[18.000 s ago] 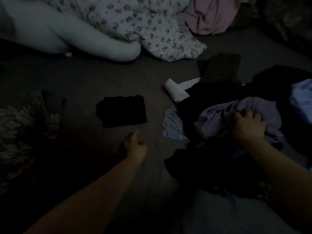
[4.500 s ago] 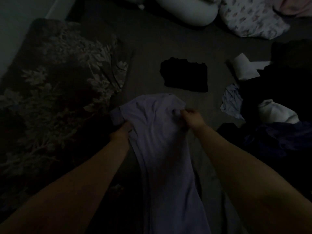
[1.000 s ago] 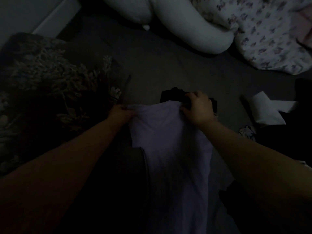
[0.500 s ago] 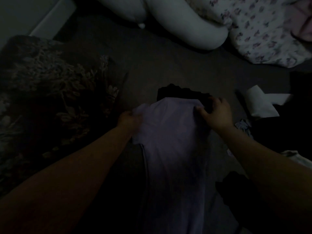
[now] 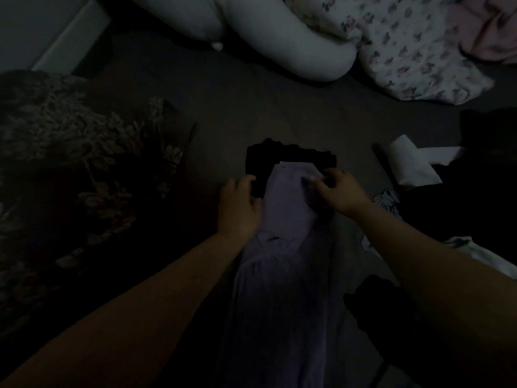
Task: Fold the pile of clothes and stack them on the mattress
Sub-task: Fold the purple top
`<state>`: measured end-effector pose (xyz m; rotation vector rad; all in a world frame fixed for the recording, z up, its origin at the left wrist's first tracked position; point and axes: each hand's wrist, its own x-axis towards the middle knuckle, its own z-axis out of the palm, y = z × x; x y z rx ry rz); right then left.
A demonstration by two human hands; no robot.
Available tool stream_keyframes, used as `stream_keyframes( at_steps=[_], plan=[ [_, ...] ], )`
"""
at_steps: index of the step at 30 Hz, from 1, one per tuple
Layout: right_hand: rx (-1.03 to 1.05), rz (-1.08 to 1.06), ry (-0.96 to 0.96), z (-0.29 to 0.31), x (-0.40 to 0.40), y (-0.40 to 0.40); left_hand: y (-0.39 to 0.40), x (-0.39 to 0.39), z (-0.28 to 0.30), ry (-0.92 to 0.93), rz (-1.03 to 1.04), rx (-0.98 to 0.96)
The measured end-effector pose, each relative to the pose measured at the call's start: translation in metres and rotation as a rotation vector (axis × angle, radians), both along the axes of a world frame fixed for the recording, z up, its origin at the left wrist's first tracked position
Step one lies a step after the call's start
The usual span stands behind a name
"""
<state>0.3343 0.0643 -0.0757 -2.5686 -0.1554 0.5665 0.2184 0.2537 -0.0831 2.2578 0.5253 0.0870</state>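
We see a lavender garment laid lengthwise on the dark mattress, its far end overlapping a folded black garment. The left hand rests on the garment's left edge with fingers loosely curled; whether it pinches cloth we cannot tell. The right hand pinches a bunched fold near the garment's top right. The unfolded pile lies to the right, beside a white folded item; a pale body pillow and a floral blanket lie beyond. We judge the step to be folding the lavender piece onto the black one. To do it well, we would smooth the bunched corner flat, align the side edges, then bring the near end forward so the fold matches the black garment's outline. The low light hides fine creases.
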Motion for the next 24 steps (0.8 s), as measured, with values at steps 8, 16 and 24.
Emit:
stream_keyframes(
  at_steps=[8,16,24],
  plan=[
    [0.305,-0.158,0.058,0.010,0.001,0.004,0.008,0.055,-0.008,0.331,-0.216,-0.094],
    [0.659,-0.135,0.372,0.050,-0.015,-0.011,0.008,0.036,-0.004,0.052,-0.201,-0.230],
    [0.746,-0.061,0.428,0.076,-0.098,-0.030,-0.003,-0.051,0.042,-0.075,-0.352,-0.263]
  ],
)
